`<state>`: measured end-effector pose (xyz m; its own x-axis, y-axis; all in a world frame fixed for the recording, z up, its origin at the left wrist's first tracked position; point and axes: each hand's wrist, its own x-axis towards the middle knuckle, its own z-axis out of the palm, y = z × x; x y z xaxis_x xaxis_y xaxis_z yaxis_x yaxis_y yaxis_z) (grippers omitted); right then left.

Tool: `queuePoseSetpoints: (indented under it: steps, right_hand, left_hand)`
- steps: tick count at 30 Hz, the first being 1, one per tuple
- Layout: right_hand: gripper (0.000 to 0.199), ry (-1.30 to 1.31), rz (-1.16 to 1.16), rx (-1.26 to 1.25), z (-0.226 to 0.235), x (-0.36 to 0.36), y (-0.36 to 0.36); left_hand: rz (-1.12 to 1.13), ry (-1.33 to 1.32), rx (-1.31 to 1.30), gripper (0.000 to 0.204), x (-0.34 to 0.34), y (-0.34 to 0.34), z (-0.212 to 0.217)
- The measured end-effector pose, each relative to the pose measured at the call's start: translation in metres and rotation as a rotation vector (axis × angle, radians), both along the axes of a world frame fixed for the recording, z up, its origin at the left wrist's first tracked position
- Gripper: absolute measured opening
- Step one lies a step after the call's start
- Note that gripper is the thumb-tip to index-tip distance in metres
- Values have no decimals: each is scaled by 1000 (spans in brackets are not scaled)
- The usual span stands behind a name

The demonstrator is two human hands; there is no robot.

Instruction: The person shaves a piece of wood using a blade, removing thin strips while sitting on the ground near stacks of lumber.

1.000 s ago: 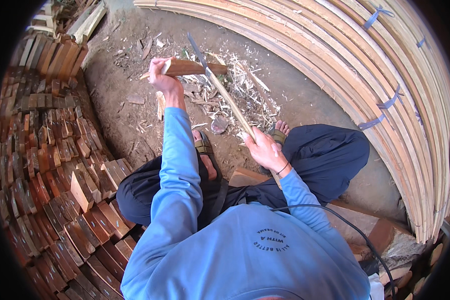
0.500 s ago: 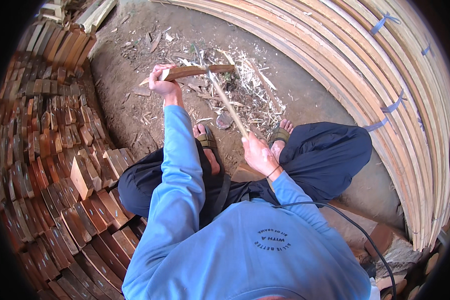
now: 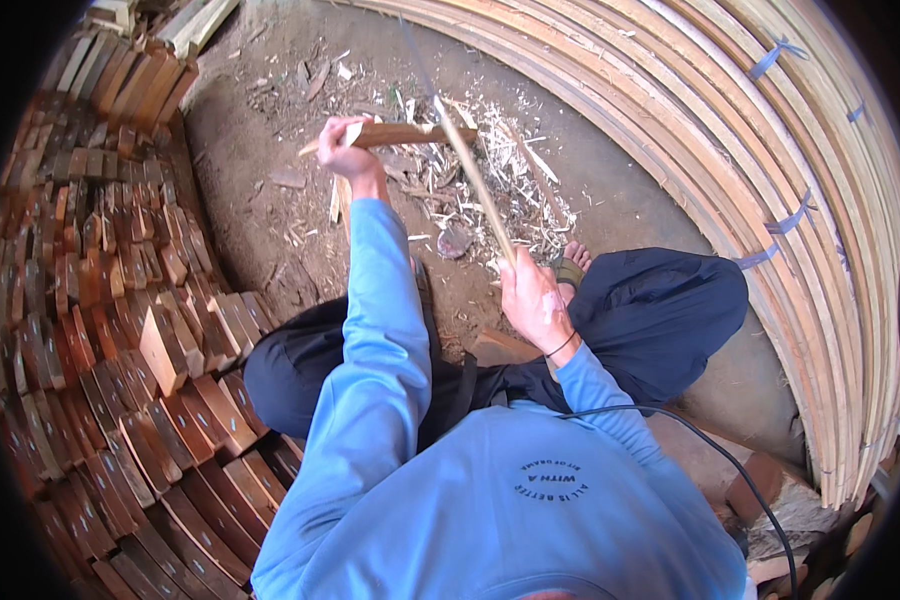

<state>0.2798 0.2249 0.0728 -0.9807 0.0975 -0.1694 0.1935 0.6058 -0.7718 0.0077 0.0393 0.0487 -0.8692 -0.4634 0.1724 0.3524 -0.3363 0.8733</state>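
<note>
My left hand (image 3: 347, 150) is closed round the left end of a short wooden piece (image 3: 405, 134). The piece lies roughly level above the ground, its pale cut end beside my fingers. Closed on the lower part of a long pale handle is my right hand (image 3: 534, 300). That handle belongs to a long-handled knife (image 3: 477, 178), which slants up and away to the left. Its thin grey blade is blurred and points toward the far edge of the ground. Near the wooden piece's right end, the knife crosses it in the view; whether they touch, I cannot tell.
Pale wood shavings (image 3: 515, 175) litter the dirt floor (image 3: 240, 150) beneath my hands. Stacked wooden blocks (image 3: 120, 400) rise along the left. Long bent strips (image 3: 660, 120), tied with blue bands, curve along the right. A black cable (image 3: 710, 432) crosses my shirt.
The knife's blade has swung up and away from the wooden piece, where it lay across the middle before. My right hand has shifted slightly to the right. The wooden piece has tilted slightly.
</note>
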Motion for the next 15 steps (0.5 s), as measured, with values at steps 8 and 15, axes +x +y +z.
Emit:
queuePoseSetpoints:
  steps: [8, 15]
  right_hand:
    - [23, -87, 16, -27, -24, -3, 4]
    - [25, -121, 66, -57, -38, 10, -1]
  left_hand:
    - [-108, 7, 100, 17, 6, 8, 2]
    - [-54, 11, 67, 20, 3, 6, 3]
